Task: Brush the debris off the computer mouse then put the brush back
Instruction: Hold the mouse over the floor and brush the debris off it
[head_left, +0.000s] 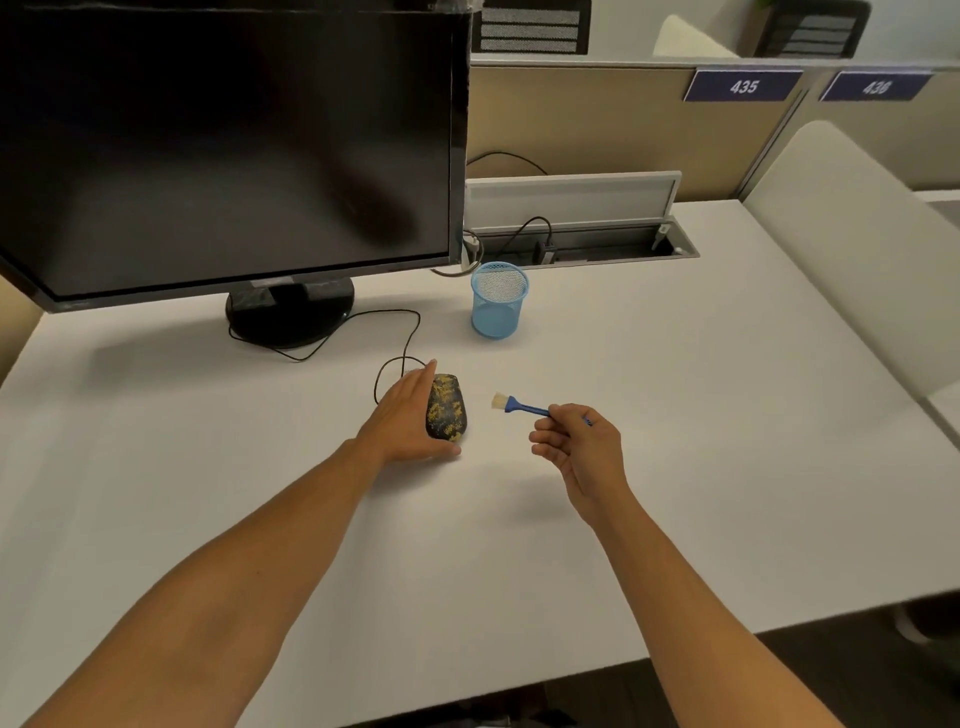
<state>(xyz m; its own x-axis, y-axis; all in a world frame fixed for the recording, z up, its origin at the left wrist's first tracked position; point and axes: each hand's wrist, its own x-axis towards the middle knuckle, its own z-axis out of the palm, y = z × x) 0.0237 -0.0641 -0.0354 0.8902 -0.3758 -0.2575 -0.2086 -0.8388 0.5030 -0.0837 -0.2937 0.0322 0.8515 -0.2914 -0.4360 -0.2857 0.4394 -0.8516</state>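
A black computer mouse (448, 408) speckled with yellow debris lies on the white desk (675, 415), its cable running back toward the monitor. My left hand (404, 415) rests against the mouse's left side, thumb at its near end, holding it in place. My right hand (582, 447) grips the blue handle of a small brush (514, 404). The pale bristles point left and hover a short way right of the mouse, not touching it. A blue mesh pen cup (497, 301) stands upright behind the mouse, with nothing visible inside.
A large dark monitor (228, 150) on a round black stand (291, 312) fills the back left. An open cable tray (576, 239) with plugs sits in the desk behind the cup. Beige partitions bound the far side, and the desk edge runs along the bottom right.
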